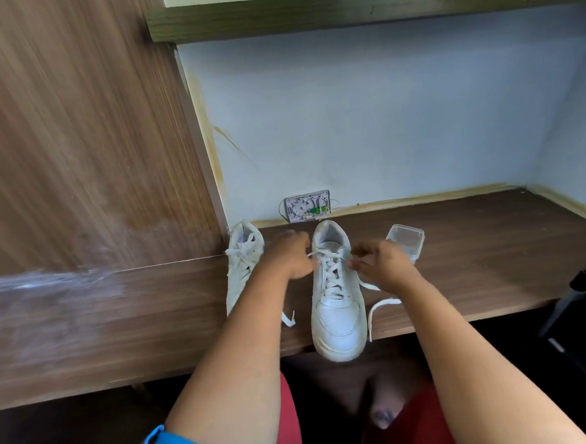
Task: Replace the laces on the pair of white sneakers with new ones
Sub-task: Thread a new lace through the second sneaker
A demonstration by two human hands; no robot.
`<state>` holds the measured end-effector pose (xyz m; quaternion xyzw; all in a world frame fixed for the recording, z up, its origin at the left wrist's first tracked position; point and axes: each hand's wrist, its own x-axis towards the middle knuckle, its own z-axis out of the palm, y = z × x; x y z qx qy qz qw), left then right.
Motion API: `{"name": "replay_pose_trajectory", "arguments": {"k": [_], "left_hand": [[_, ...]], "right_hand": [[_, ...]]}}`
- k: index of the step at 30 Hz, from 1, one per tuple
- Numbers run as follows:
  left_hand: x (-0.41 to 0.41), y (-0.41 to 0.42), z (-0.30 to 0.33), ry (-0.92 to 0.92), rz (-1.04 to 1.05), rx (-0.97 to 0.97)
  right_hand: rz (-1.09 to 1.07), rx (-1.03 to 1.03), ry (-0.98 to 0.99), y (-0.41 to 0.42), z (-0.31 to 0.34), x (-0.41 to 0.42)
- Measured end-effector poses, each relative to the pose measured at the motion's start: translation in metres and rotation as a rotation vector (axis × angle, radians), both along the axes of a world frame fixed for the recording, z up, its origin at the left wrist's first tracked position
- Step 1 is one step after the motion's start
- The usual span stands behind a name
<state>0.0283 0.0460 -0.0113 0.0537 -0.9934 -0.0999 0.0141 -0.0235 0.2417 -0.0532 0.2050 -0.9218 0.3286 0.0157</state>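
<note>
You sit at a dark wood desk. One white sneaker stands w/ its toe over the near edge. Your left hand and right hand each pinch its lace near the top eyelets. A 2nd sneaker lies left; a clear plastic box sits right, contents unclear. Behind: pale blue wall, wood panel at left.
</note>
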Motion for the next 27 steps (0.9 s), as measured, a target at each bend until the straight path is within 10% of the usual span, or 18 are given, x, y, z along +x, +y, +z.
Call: {"name": "replay_pose_trajectory", "arguments": {"k": [13,27], "left_hand": [[-0.012,0.015,-0.018,0.227,-0.118,0.12],[-0.002,0.012,-0.004,0.022,-0.033,0.104]], "right_hand": [[0.02,-0.105,0.17,-0.018,-0.025,-0.001],[-0.009,0.025,0.254,-0.013,-0.017,-0.007]]}}
